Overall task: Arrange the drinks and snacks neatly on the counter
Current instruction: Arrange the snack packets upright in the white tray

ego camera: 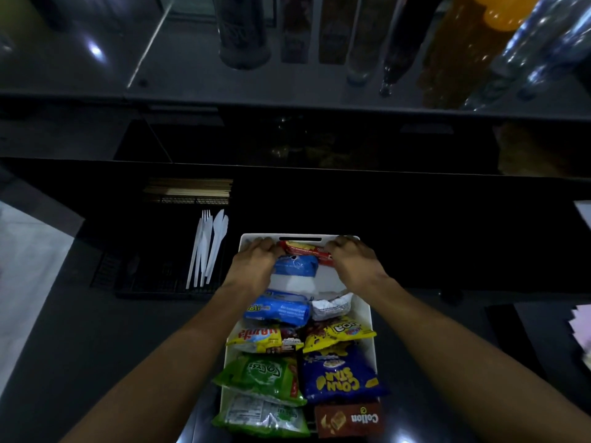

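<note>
A white basket [371, 318] full of snack packets stands on the dark counter in front of me. At its far end lies a red packet [305, 249]. My left hand [256, 260] and my right hand [351, 260] both reach in there, fingers curled on the two ends of the red packet. Just below it sits a blue-and-white packet [295, 266]. Nearer me lie another blue packet [278, 310], a silver one [331, 306], yellow bags [335, 335], green bags [262, 375], a blue Corn Star bag [339, 377] and a brown Collon box [350, 418].
A black mesh tray [150, 282] with white plastic forks and spoons [208, 247] stands left of the basket, wooden sticks [188, 187] behind it. Drink bottles [479, 49] line the raised shelf at the back right. Papers [580, 321] lie at the right edge.
</note>
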Demonstrator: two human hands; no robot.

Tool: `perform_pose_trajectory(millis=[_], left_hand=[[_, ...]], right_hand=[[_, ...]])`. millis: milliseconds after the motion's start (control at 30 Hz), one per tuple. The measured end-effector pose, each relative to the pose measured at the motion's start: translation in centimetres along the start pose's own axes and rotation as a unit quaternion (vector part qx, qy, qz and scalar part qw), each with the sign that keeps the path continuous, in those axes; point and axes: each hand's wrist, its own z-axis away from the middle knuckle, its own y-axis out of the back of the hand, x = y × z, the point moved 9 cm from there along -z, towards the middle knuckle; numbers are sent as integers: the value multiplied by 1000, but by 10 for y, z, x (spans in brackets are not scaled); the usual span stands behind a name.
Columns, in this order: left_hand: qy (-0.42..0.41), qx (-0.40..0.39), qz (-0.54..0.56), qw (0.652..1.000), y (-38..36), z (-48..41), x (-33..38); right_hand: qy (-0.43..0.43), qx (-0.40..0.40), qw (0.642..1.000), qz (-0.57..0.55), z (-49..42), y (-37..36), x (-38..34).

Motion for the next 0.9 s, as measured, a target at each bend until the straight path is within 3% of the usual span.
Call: perform_pose_trajectory(millis=[233,333,433,567,700,900], left_hand=[[2,24,44,999,2,-2,1],[-28,21,55,998,2,3,0],[-37,53,74,995,14,13,-3],[-75,73,101,989,19,40,2],[-96,-14,139,986,1,68,3],[-106,-50,106,987,-1,66,3]], right_hand=[[18,57,997,-38,10,19,-1],[88,99,987,-86,23,35,-14],[133,37,979,-148,33,30,-21],[105,-97,965,-218,46,2,-23],[98,-97,975,-176,53,-8,-27],[43,-72,987,-141,48,-12,-22]])
